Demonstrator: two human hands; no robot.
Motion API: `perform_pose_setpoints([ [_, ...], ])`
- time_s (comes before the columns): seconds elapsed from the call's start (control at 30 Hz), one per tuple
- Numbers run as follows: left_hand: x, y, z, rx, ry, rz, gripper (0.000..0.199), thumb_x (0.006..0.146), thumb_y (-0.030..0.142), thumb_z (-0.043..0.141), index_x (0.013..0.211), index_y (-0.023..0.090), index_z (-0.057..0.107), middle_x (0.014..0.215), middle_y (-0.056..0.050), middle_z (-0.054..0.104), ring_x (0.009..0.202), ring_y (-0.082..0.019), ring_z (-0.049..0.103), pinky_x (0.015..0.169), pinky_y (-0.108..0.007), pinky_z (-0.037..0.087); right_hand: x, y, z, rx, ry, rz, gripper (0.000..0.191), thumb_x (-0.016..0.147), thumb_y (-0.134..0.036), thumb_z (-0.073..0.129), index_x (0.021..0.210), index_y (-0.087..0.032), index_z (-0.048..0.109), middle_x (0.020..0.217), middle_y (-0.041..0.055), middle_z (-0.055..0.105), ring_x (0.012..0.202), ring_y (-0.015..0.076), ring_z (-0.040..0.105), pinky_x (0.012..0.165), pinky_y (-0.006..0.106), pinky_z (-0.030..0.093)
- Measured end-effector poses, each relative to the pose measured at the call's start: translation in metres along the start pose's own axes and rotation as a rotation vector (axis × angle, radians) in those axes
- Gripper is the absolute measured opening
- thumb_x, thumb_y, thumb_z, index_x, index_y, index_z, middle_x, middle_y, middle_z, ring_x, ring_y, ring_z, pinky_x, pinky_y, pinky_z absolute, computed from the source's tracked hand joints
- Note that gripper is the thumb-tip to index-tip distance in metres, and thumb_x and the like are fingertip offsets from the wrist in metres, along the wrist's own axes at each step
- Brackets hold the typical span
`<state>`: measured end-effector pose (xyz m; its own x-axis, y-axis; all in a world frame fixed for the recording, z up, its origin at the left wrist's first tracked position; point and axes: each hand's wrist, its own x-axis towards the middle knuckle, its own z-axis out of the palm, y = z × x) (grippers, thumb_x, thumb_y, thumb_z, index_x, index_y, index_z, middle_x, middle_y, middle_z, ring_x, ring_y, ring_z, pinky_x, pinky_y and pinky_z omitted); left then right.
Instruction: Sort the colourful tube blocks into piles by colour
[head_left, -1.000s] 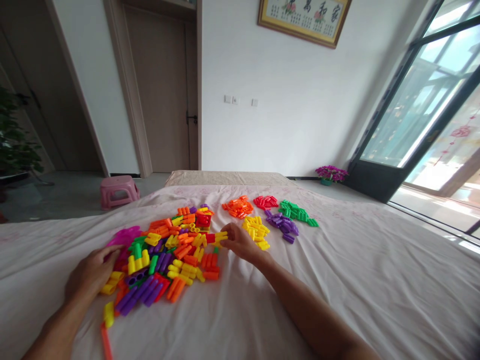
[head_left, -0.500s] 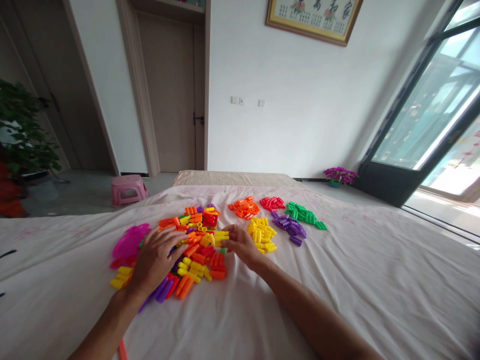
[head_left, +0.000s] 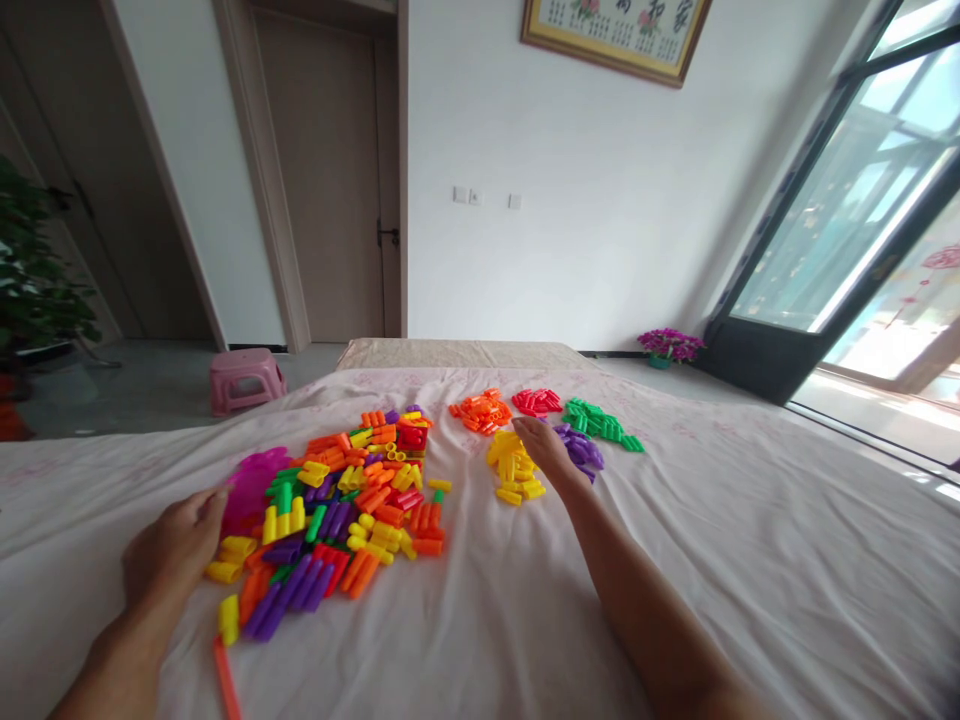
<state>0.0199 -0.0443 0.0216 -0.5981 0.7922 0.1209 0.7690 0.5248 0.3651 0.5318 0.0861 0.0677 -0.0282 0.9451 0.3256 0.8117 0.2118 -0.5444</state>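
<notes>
A mixed pile of plastic pieces (head_left: 337,510) in orange, yellow, purple, green and red lies left of centre. My left hand (head_left: 176,540) is at its left side, fingers curled together beside a magenta plastic piece (head_left: 253,485); whether it grips anything is unclear. My right hand (head_left: 546,447) reaches over the inner edges of the yellow heap (head_left: 511,468) and the purple heap (head_left: 583,450), its fingertips above the yellow pieces. What those fingers hold, if anything, cannot be made out. Behind are orange (head_left: 480,411), red (head_left: 537,402) and green (head_left: 600,421) heaps.
A pale cloth (head_left: 465,630) with folds covers the table. An orange strip (head_left: 226,680) lies at the near left. Beyond the table are a pink stool (head_left: 247,380), potted flowers (head_left: 670,345) and a leafy plant (head_left: 37,270).
My left hand has moved off the mixed pile to its left side. My right hand has gone right, from the pile to the yellow and purple heaps. The view has shifted slightly.
</notes>
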Motion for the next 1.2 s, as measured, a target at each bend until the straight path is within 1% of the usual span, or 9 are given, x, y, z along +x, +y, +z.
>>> perform_pose_setpoints([
  [0.1, 0.003, -0.004, 0.007, -0.057, -0.028, 0.02, 0.071, 0.092, 0.061, 0.019, 0.125, 0.016, 0.063, 0.123, -0.017, 0.067, 0.096, -0.032, 0.066, 0.077, -0.038, 0.047, -0.004, -0.007, -0.004, -0.08, 0.07, 0.046, 0.033, 0.092, -0.03, 0.049, 0.113, -0.018, 0.07, 0.106, 0.0094, 0.071, 0.097, 0.0243, 0.064, 0.082, 0.034, 0.046],
  [0.17, 0.005, -0.004, 0.011, -0.065, -0.053, 0.055, 0.069, 0.091, 0.061, 0.022, 0.125, 0.017, 0.064, 0.125, -0.016, 0.067, 0.098, -0.031, 0.066, 0.078, -0.037, 0.047, -0.01, -0.022, -0.001, -0.086, 0.072, -0.009, 0.03, 0.09, -0.025, 0.052, 0.113, -0.02, 0.071, 0.109, 0.008, 0.071, 0.101, 0.0233, 0.063, 0.086, 0.033, 0.045],
  [0.37, 0.014, -0.009, 0.022, -0.084, -0.088, 0.131, 0.064, 0.091, 0.06, 0.029, 0.123, 0.019, 0.066, 0.13, -0.014, 0.064, 0.106, -0.031, 0.063, 0.082, -0.037, 0.047, -0.045, -0.074, 0.031, -0.012, -0.206, -0.337, 0.023, 0.089, -0.021, 0.057, 0.105, -0.023, 0.073, 0.101, 0.0049, 0.071, 0.094, 0.0175, 0.063, 0.083, 0.026, 0.045],
  [0.5, 0.018, -0.013, 0.026, -0.11, -0.09, 0.124, 0.061, 0.09, 0.059, 0.032, 0.12, 0.02, 0.068, 0.124, -0.013, 0.067, 0.098, -0.03, 0.066, 0.078, -0.037, 0.049, -0.062, -0.083, 0.05, -0.105, -0.317, -0.4, 0.022, 0.088, -0.026, 0.062, 0.107, -0.023, 0.073, 0.103, 0.0058, 0.069, 0.096, 0.019, 0.062, 0.078, 0.026, 0.043],
  [0.63, 0.023, -0.018, 0.033, -0.132, -0.054, 0.157, 0.06, 0.089, 0.058, 0.033, 0.115, 0.019, 0.07, 0.121, -0.016, 0.068, 0.093, -0.032, 0.067, 0.074, -0.039, 0.048, -0.066, -0.082, 0.057, -0.17, -0.343, -0.401, 0.018, 0.091, -0.028, 0.06, 0.102, -0.023, 0.073, 0.102, 0.0054, 0.068, 0.097, 0.0182, 0.06, 0.079, 0.025, 0.041],
  [0.77, 0.028, -0.025, 0.04, -0.153, -0.044, 0.178, 0.058, 0.089, 0.057, 0.034, 0.111, 0.018, 0.071, 0.115, -0.018, 0.07, 0.091, -0.033, 0.068, 0.072, -0.04, 0.047, -0.058, -0.08, 0.047, -0.177, -0.307, -0.356, 0.019, 0.092, -0.027, 0.058, 0.104, -0.023, 0.071, 0.1, 0.0052, 0.069, 0.094, 0.0183, 0.062, 0.076, 0.025, 0.04],
  [0.87, 0.029, -0.025, 0.041, -0.15, -0.047, 0.189, 0.059, 0.089, 0.057, 0.033, 0.112, 0.018, 0.071, 0.118, -0.018, 0.069, 0.093, -0.033, 0.067, 0.073, -0.04, 0.047, -0.047, -0.075, 0.027, -0.178, -0.191, -0.28, 0.021, 0.094, -0.026, 0.055, 0.107, -0.022, 0.07, 0.104, 0.0067, 0.07, 0.095, 0.0192, 0.063, 0.076, 0.026, 0.04],
  [1.03, 0.022, -0.018, 0.033, -0.122, -0.057, 0.154, 0.058, 0.089, 0.055, 0.033, 0.114, 0.019, 0.071, 0.119, -0.014, 0.069, 0.093, -0.032, 0.067, 0.072, -0.038, 0.047, -0.028, -0.059, -0.006, -0.27, -0.086, -0.126, 0.02, 0.093, -0.026, 0.054, 0.102, -0.02, 0.071, 0.101, 0.0086, 0.071, 0.092, 0.0201, 0.063, 0.073, 0.026, 0.039],
  [1.2, 0.016, -0.011, 0.024, -0.115, -0.076, 0.143, 0.057, 0.09, 0.056, 0.032, 0.117, 0.021, 0.069, 0.125, -0.012, 0.067, 0.101, -0.03, 0.065, 0.08, -0.035, 0.048, -0.018, -0.04, -0.018, -0.3, -0.048, -0.033, 0.022, 0.091, -0.024, 0.054, 0.104, -0.02, 0.072, 0.103, 0.0083, 0.072, 0.095, 0.0213, 0.065, 0.073, 0.026, 0.04],
])
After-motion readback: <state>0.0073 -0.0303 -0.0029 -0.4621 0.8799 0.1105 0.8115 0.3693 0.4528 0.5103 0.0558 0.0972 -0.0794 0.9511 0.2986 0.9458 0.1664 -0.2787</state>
